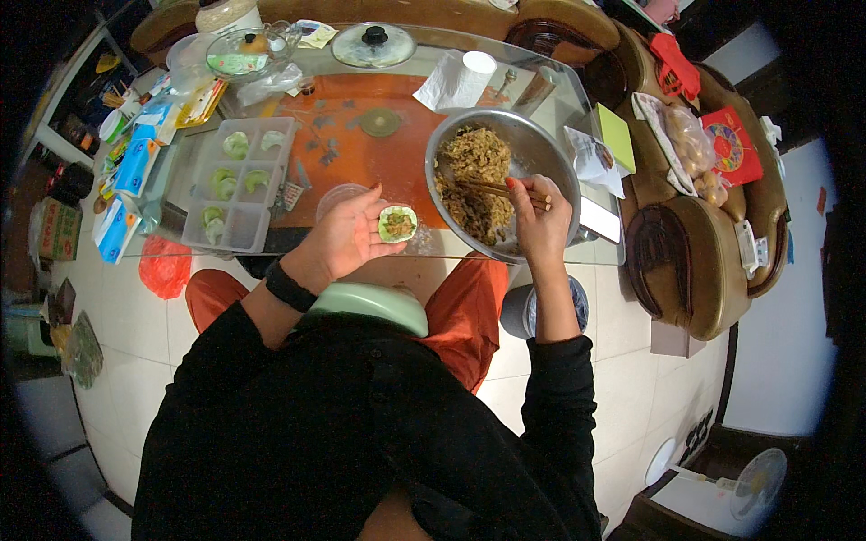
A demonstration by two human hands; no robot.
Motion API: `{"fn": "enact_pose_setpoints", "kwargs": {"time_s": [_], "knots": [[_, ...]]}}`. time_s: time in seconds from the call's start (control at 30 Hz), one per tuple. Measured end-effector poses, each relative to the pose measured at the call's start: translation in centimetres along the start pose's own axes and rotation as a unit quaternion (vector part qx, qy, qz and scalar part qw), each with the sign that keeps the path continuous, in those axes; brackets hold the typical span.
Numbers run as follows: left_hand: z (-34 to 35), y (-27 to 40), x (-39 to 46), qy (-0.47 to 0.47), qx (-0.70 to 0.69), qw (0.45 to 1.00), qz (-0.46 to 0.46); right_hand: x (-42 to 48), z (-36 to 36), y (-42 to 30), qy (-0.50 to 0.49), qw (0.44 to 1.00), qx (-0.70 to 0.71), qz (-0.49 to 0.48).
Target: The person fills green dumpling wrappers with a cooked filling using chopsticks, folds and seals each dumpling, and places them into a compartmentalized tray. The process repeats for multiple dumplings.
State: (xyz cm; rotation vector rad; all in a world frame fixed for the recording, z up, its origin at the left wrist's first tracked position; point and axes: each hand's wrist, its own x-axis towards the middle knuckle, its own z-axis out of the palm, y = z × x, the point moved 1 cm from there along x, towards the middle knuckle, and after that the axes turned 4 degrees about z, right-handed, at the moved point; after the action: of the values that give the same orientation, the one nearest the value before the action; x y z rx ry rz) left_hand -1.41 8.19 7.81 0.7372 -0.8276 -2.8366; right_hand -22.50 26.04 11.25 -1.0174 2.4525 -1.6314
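On the fingers of my left hand (352, 230) lies a round green-rimmed dumpling wrapper (397, 224) with filling spread on its middle. My right hand (543, 215) grips a pair of wooden chopsticks (504, 193), their tips in the minced filling (477, 159) inside a wide steel bowl (572, 159). Left of my left hand is a translucent compartment tray (233, 181) with green and white dumplings (236, 145) in several of its compartments. Partly behind my left hand, a round clear plastic lid or dish (331, 201) rests on the table.
The glass table (399, 253) also carries a glass pot lid (373, 46), a paper roll (473, 71), a phone (599, 220), a small glass bottle (507, 81) and tissue packs (139, 157). A bin (519, 311) stands below the table's near edge; a brown sofa (710, 270) is at right.
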Motion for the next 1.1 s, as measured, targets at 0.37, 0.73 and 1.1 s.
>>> {"fn": "enact_pose_setpoints", "kwargs": {"time_s": [0.37, 0.73, 1.1], "knots": [[0.8, 0.4, 1.2, -0.063, 0.002, 0.998, 0.005, -1.6, -5.2, 2.6, 0.089, 0.945, 0.276, 0.153], [1.1, -0.1, 0.9, -0.057, -0.001, 0.998, -0.013, -1.8, -5.1, 4.3, 0.076, 0.965, 0.207, 0.142], [2.8, 0.3, 1.4, -0.079, 0.003, 0.997, -0.017, -4.0, -6.4, 4.9, 0.175, 0.91, 0.358, 0.115]]}}
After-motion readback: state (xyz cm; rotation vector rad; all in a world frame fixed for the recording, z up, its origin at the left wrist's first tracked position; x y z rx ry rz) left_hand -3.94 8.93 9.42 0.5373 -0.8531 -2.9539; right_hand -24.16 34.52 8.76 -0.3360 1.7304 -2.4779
